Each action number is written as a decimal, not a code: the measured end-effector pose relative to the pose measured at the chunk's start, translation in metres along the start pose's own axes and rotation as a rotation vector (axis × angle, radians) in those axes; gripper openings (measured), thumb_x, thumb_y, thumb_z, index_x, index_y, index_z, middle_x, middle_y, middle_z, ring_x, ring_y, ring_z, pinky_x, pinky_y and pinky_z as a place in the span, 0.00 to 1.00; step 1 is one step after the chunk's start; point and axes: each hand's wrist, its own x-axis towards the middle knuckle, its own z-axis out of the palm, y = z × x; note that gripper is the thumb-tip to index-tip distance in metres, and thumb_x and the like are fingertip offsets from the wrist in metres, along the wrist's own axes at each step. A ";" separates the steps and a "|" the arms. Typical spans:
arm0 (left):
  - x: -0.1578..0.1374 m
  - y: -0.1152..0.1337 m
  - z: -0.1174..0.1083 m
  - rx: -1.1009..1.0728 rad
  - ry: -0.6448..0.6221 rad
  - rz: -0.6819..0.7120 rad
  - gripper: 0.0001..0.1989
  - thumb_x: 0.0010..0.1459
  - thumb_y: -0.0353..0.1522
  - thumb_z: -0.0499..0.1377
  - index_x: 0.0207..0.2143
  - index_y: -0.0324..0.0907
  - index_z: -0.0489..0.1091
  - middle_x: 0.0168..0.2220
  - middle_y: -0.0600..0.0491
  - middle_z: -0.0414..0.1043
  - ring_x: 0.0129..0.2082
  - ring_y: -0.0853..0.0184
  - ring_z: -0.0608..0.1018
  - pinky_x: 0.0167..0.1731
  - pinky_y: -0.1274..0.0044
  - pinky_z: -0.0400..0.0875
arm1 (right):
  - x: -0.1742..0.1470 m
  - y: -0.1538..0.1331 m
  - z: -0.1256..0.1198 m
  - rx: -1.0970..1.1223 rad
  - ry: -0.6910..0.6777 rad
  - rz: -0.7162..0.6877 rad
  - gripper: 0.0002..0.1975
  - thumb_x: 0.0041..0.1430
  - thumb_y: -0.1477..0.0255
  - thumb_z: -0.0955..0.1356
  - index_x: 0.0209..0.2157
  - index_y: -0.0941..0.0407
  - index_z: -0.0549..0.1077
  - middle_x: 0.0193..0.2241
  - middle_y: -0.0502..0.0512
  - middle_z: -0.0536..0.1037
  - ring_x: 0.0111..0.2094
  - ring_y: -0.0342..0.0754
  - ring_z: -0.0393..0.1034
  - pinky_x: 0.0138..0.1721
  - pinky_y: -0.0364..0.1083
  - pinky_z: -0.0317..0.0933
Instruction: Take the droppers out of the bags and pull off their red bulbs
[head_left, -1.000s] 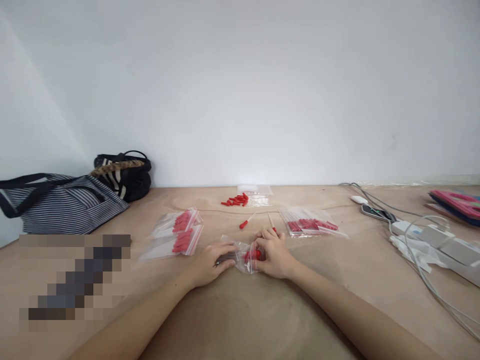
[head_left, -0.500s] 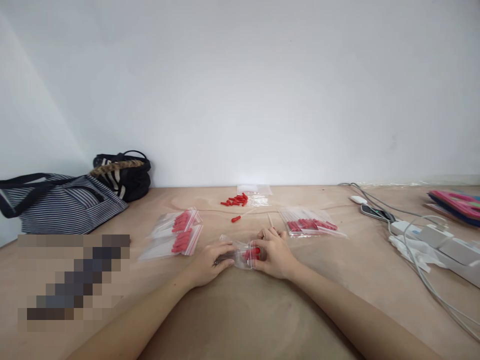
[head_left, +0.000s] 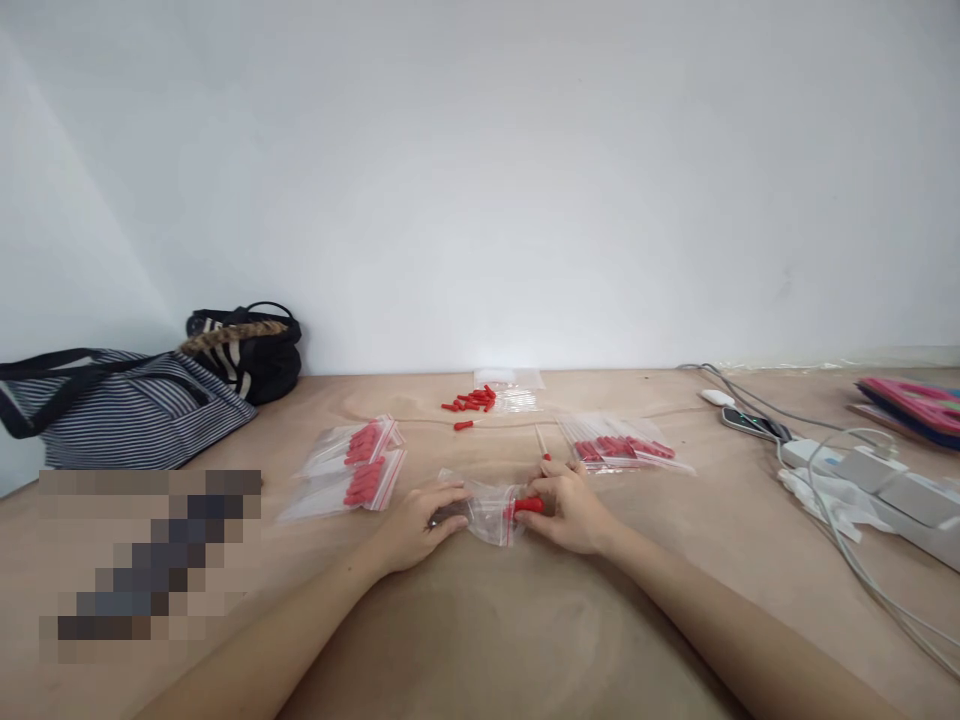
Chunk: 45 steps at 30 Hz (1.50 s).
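Observation:
My left hand (head_left: 435, 522) is closed on the far end of a clear zip-lock bag (head_left: 489, 520), which lies on the table in front of me. At the bag's red-striped mouth, my right hand (head_left: 570, 508) pinches the red rubber bulb (head_left: 529, 505) of a dropper, its stem hidden by the bag and glare. Just beyond my right fingers lies another red-bulb dropper (head_left: 543, 440), its pale stem pointing away. A single red-bulb dropper (head_left: 463, 426) rests farther back. Behind it is a heap of red bulbs (head_left: 474, 400).
Filled zip-lock bags (head_left: 366, 482) lie at left, and more filled bags (head_left: 619, 447) at right. Thin clear tubes (head_left: 517, 398) lie by the wall. A striped bag (head_left: 142, 410) and a black bag (head_left: 262, 350) stand far left. A power strip (head_left: 915, 500) with cables runs along the right.
My right hand has shifted right, off the bag, and the red bulb now sticks out at the mouth. The single dropper on the table lies slightly farther back and left. My left hand stays put.

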 end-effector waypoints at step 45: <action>0.124 -0.029 -0.005 0.245 0.199 -0.238 0.08 0.57 0.32 0.54 0.38 0.37 0.67 0.40 0.48 0.69 0.40 0.64 0.72 0.41 0.69 0.67 | 0.029 0.046 -0.007 -0.254 0.212 0.570 0.12 0.51 0.71 0.60 0.24 0.57 0.73 0.25 0.59 0.75 0.33 0.54 0.68 0.37 0.51 0.49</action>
